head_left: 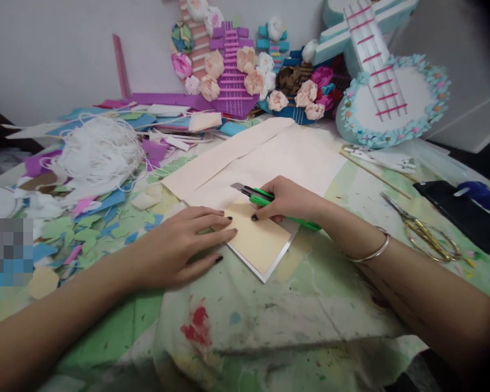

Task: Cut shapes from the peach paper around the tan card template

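Observation:
My right hand (288, 200) is closed round a green utility knife (262, 197), whose blade points left and away from me. Its fingers rest over a small cream paper square (265, 239), which lies on a white piece (270, 272) that shows along its near edges. My left hand (191, 245) lies flat with fingers stretched, fingertips at the left edge of the cream square. Beyond both hands a large pale pink paper sheet (245, 155) is spread out, partly folded or layered along its left side.
A tangle of white string (100, 155) and many paper scraps (87, 234) cover the left. Gold-handled scissors (428, 234), a black case (459, 215) and a thin stick (375, 174) lie at right. Flower-decorated paper guitars (231, 71) and a light-blue guitar (392, 103) stand at the back.

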Tool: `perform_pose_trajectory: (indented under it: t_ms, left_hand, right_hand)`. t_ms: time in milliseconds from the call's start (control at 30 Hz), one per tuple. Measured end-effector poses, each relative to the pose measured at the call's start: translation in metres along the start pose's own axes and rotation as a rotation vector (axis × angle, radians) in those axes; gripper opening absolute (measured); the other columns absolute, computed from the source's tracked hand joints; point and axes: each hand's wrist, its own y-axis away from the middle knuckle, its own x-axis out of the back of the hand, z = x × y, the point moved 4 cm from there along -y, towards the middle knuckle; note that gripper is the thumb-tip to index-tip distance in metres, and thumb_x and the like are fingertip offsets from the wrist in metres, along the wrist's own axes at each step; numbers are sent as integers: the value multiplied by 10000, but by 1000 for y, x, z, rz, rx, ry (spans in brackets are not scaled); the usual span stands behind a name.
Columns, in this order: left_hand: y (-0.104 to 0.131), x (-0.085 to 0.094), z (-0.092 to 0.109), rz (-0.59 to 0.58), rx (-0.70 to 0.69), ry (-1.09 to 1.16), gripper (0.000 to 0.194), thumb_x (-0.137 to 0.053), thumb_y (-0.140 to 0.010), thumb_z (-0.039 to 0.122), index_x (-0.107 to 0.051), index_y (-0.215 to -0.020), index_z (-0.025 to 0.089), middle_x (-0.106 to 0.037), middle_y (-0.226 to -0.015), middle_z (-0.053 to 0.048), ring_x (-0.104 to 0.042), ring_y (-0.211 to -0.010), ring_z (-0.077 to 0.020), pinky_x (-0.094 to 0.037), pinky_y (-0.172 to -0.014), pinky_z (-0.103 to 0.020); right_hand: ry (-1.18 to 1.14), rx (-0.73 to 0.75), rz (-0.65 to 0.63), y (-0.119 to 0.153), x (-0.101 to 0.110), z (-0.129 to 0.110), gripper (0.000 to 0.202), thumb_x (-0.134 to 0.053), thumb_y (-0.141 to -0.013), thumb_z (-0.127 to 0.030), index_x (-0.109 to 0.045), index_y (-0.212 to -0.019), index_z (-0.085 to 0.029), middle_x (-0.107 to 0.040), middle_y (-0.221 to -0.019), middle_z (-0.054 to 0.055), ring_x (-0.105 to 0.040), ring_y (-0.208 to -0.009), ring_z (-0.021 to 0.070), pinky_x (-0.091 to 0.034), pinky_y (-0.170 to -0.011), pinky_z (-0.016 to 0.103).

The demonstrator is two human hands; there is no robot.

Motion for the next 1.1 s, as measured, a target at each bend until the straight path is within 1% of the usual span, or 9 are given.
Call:
perform_pose_trajectory:
  t_ms: [133,233,333,400,533,700,900,1000,1100]
  left_hand:
    - [-3,0,0,-12,9,-9,432,-468,-904,202,-485,-1335,222,-520,-1310,-130,-442,-1223,-304,-404,-991,-484]
    - [-3,0,0,14,18,8,431,-476,-894,193,-500,-1322,237,-506,-1315,-129,-441,-1220,-311,-401,-983,-489]
    - [-3,0,-1,43,31,58,425,-484,-891,196,-512,-1311,252,-490,-1326,-125,-442,-1220,-312,-395,-985,-488]
    - [-3,0,-3,55,44,98,418,-495,-892,203,-516,-1305,261,-485,-1331,-119,-439,-1223,-307,-387,-994,-488]
    - [-3,0,-7,77,67,172,438,-535,-888,230,-495,-1323,265,-492,-1326,-108,-446,-1218,-285,-387,-1009,-468]
    - [-2,-1,-11,91,63,231,462,-568,-880,265,-485,-1334,278,-512,-1306,-102,-464,-1195,-277,-406,-996,-462]
    - [-1,1,-9,45,54,181,412,-538,-898,234,-513,-1305,284,-493,-1322,-105,-438,-1216,-280,-382,-1003,-474]
    - [-3,2,-5,22,33,130,406,-517,-899,217,-511,-1302,262,-497,-1325,-113,-431,-1229,-288,-380,-1001,-481]
    - [-5,1,1,34,10,75,404,-506,-892,214,-500,-1296,225,-524,-1324,-122,-438,-1240,-298,-377,-1008,-486]
  right_hand:
    - [4,2,-5,0,0,-1,182,-705,-634,-295,-599,-642,-148,-583,-518,9,-569,-509,136,-446,-488,232]
    - [12,11,-15,2,0,-4,176,-693,-646,-291,-590,-640,-147,-586,-526,8,-566,-511,126,-445,-491,226]
    - [41,42,-16,3,0,-6,188,-683,-654,-287,-561,-604,-152,-571,-508,0,-552,-500,112,-429,-498,219]
    - [39,42,-19,2,0,-5,182,-680,-656,-289,-564,-615,-154,-572,-512,-1,-553,-504,115,-429,-501,222]
    - [24,51,-29,1,0,-3,159,-673,-664,-285,-585,-645,-154,-582,-532,7,-566,-529,132,-433,-512,233]
    - [41,48,-19,1,0,-2,200,-680,-663,-301,-550,-601,-162,-564,-513,-1,-546,-511,126,-407,-516,236]
    - [38,49,-19,2,0,-2,205,-688,-661,-303,-554,-599,-161,-564,-494,-1,-534,-492,122,-394,-506,233]
    - [46,56,-17,2,1,-3,212,-691,-662,-306,-558,-592,-157,-565,-484,1,-533,-484,121,-398,-506,232]
    - [49,49,-6,1,1,-3,211,-699,-653,-306,-564,-594,-154,-568,-486,0,-549,-494,125,-416,-518,232]
